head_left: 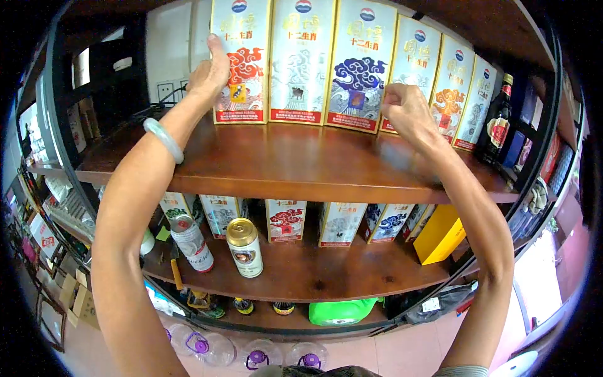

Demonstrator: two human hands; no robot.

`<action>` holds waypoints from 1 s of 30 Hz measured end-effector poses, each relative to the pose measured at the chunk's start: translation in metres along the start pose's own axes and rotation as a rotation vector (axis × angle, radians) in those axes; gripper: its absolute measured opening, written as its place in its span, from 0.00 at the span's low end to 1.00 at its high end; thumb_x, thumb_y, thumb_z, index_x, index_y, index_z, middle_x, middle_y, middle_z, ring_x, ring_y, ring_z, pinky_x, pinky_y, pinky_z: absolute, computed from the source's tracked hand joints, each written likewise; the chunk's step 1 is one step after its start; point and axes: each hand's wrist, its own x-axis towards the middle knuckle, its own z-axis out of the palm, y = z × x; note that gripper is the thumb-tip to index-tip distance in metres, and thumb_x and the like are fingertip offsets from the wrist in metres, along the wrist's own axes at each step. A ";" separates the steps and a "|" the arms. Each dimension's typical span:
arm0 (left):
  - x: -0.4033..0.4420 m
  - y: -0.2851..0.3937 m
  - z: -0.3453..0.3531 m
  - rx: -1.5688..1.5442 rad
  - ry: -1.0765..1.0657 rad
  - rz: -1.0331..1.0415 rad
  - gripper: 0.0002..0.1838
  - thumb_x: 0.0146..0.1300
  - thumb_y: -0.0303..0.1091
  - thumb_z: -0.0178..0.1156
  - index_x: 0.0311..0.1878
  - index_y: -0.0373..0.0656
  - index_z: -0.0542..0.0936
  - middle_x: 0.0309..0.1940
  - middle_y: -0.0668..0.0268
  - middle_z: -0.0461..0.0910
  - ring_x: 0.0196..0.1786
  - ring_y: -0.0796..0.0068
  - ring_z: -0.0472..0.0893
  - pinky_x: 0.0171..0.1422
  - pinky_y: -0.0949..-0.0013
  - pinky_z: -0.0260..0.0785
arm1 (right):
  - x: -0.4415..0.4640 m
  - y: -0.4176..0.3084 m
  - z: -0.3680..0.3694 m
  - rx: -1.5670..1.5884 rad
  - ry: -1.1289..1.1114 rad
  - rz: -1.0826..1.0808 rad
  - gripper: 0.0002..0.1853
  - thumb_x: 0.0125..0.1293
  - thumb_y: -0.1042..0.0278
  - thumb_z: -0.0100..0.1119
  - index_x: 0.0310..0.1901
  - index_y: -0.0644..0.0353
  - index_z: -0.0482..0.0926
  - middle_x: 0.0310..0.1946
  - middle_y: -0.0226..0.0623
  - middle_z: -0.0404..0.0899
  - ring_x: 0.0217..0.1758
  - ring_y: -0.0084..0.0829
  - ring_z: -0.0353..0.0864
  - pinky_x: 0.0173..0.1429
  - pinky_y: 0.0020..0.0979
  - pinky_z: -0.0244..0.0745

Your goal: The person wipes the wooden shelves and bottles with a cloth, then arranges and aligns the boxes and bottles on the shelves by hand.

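At the upper shelf, my left hand (210, 70) is against the left edge of a tall white liquor box with a red cloud pattern (244, 69). Its thumb points up and its other fingers are mostly hidden. My right hand (408, 112) has curled fingers at the right edge of a box with a blue cloud pattern (358, 72), in front of another white box (414, 60); nothing shows in its fingers. Between the red and blue boxes stands a silver-patterned box (300, 69). A pale bangle (164, 141) circles my left wrist.
An orange-patterned box (450, 100), a silver-grey box (473, 103) and a dark bottle (498, 122) stand right of my right hand. The lower shelf holds a silver can (191, 244), a gold-topped can (244, 248), several liquor boxes and a yellow box (441, 235).
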 end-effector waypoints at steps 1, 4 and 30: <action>0.002 -0.001 -0.001 0.019 -0.018 0.001 0.54 0.58 0.72 0.15 0.55 0.28 0.72 0.53 0.41 0.72 0.62 0.47 0.67 0.66 0.54 0.53 | -0.001 0.000 0.000 0.018 0.023 -0.013 0.12 0.42 0.78 0.46 0.28 0.73 0.77 0.28 0.61 0.77 0.36 0.53 0.79 0.45 0.42 0.72; 0.000 0.001 -0.003 0.049 0.001 0.015 0.55 0.58 0.72 0.15 0.54 0.28 0.73 0.53 0.40 0.72 0.61 0.46 0.68 0.66 0.55 0.53 | -0.003 0.000 0.001 0.012 0.069 -0.078 0.13 0.42 0.78 0.46 0.29 0.74 0.78 0.27 0.61 0.77 0.36 0.53 0.80 0.46 0.42 0.72; -0.213 0.148 0.093 -0.027 -0.537 0.501 0.23 0.61 0.48 0.56 0.47 0.35 0.76 0.41 0.57 0.78 0.43 0.68 0.78 0.49 0.66 0.70 | -0.046 0.164 -0.134 -0.363 0.023 0.294 0.19 0.53 0.66 0.53 0.39 0.78 0.75 0.41 0.66 0.75 0.51 0.55 0.75 0.57 0.42 0.69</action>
